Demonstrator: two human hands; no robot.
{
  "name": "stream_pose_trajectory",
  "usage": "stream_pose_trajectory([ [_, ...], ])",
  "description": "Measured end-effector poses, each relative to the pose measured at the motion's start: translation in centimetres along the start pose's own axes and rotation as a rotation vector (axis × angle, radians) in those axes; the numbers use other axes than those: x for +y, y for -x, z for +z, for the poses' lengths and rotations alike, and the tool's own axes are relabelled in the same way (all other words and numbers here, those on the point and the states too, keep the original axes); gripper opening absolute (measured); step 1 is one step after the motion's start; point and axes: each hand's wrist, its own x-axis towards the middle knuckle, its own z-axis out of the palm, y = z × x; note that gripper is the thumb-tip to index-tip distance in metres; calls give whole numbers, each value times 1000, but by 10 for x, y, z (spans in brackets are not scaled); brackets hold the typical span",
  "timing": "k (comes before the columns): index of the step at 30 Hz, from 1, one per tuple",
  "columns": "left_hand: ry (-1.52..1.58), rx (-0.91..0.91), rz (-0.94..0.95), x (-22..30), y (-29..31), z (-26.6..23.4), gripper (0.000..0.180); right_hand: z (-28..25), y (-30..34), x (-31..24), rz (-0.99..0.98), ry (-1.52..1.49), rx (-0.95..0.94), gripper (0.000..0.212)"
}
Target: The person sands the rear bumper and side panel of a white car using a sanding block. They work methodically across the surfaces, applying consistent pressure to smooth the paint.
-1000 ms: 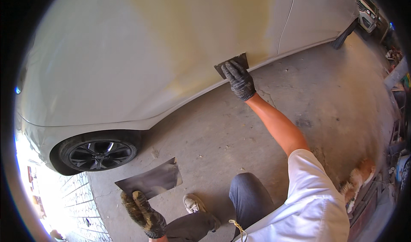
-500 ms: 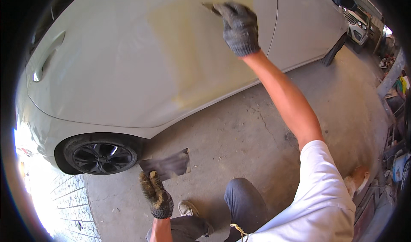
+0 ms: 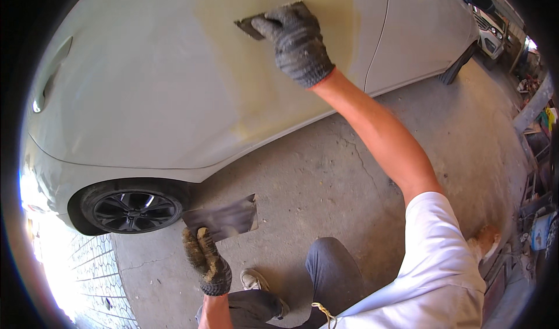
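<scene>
In a grey knit work glove, my right hand (image 3: pixel 300 43) is closed on a dark, flat putty spreader (image 3: pixel 251 27). The spreader is at a yellowish filler patch (image 3: pixel 253 84) on the door of a white car (image 3: pixel 145 78); I cannot tell whether its edge touches the surface. Lower down, my left hand (image 3: pixel 207 262), its glove caked with brownish putty, grips one edge of a thin, smeared metal plate (image 3: pixel 224 218). That plate is held out over the concrete floor, near the rear wheel. The palm side of my right hand is hidden.
The car's rear wheel (image 3: pixel 137 212) and door handle (image 3: pixel 52 75) are at left. Paving (image 3: pixel 96 276) lies beyond the concrete floor (image 3: pixel 308 183). Right of my arm are an orange-and-white animal (image 3: pixel 486 240) and clutter along the wall. Another vehicle (image 3: pixel 491 38) stands at the far right.
My right hand has moved left and slightly down across the patch, and more of the spreader's face shows. The plate and left hand have shifted slightly left and up.
</scene>
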Motion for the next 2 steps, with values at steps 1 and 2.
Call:
stream_pose_trajectory([
  [1, 293, -30, -281, 2, 2, 2, 42, 4, 11, -3, 7, 5, -38, 40],
  [2, 343, -32, -325, 3, 4, 2, 42, 4, 22, -7, 37, -6, -61, 40],
])
